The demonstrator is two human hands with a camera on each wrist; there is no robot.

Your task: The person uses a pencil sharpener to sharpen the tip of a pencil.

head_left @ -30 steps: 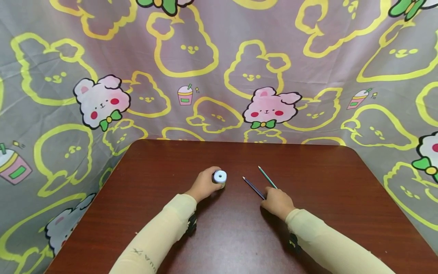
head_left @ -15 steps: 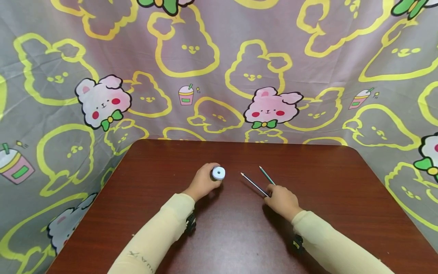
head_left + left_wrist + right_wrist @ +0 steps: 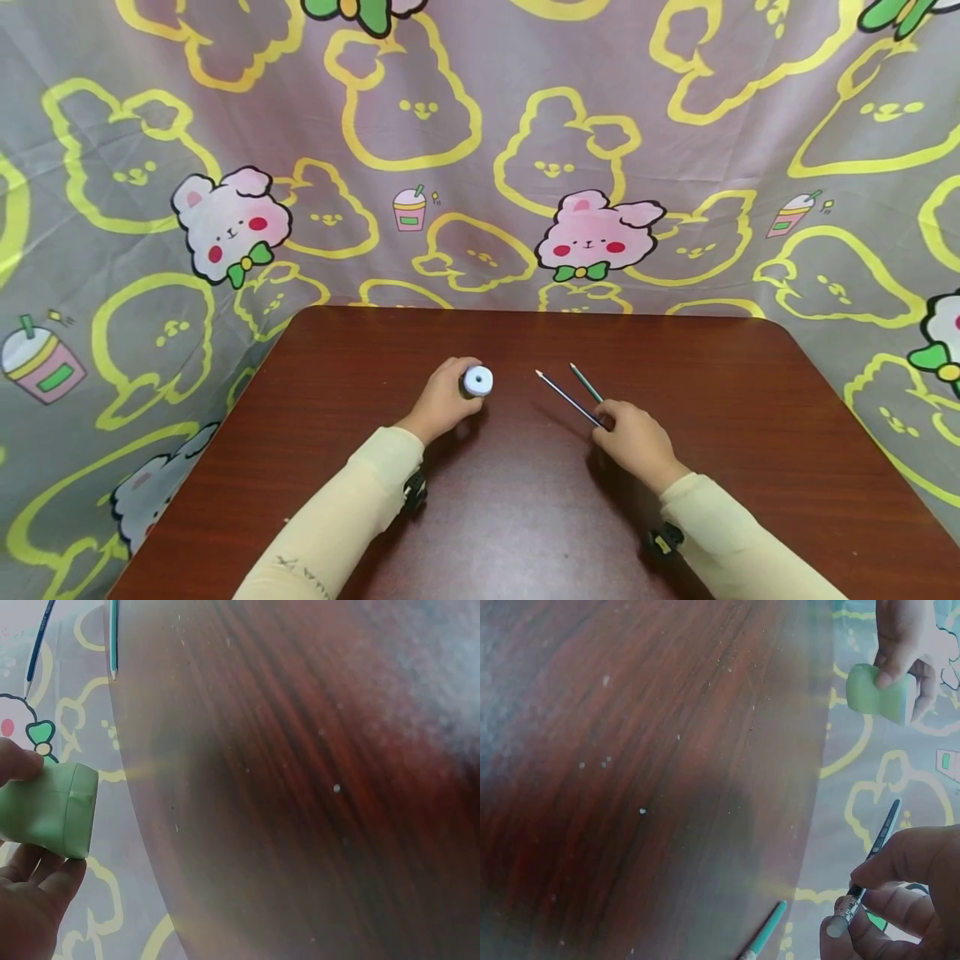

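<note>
My left hand (image 3: 442,404) grips a small green pencil sharpener (image 3: 45,806), its pale round top (image 3: 478,380) with a dark hole in the middle facing up. Thumb and fingers sit on opposite sides of its body in the left wrist view. Farther right, my right hand (image 3: 637,442) pinches a dark blue pencil (image 3: 570,400) near its rear end. That pencil's sharpened tip points up and left towards the sharpener, with its shadow apart from it on the table. A green pencil (image 3: 587,383) lies just beyond the right hand, which hides its rear part.
Both hands are over a dark reddish-brown wooden table (image 3: 360,350) with rounded far corners. Tiny pale specks dot its surface in the wrist views. A grey curtain (image 3: 465,167) with yellow outlines and cartoon rabbits hangs behind and beside the table.
My right hand has moved right, and the dark blue pencil has risen off the table with it. The left hand with the sharpener has shifted slightly left and away. The green pencil stays put.
</note>
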